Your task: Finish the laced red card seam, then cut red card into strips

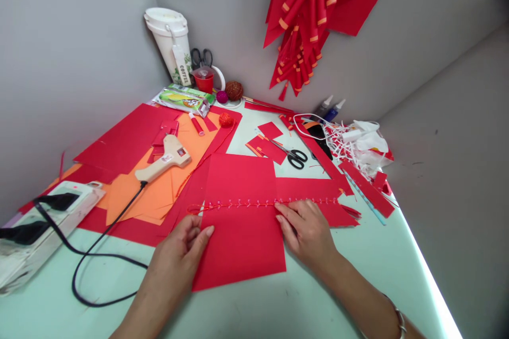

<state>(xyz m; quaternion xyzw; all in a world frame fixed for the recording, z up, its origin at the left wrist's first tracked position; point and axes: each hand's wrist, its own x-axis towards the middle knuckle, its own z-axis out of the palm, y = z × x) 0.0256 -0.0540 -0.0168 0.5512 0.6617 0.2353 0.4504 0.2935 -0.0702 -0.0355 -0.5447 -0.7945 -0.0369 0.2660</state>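
Note:
A red paper sheet lies on the pale green table, with a knotted red cord stretched across it. My left hand grips the sheet's left edge, thumb on top and fingers curled. My right hand rests at the right edge, fingertips on the cord, index finger and thumb apart. Beyond this hand the cord runs over another red paper piece. Whether the right fingers pinch the cord is unclear.
A glue gun lies on orange paper at the left, its black cable looping near my left forearm. Black-handled scissors lie behind the sheet. White paper shreds are piled at right; a power strip is far left.

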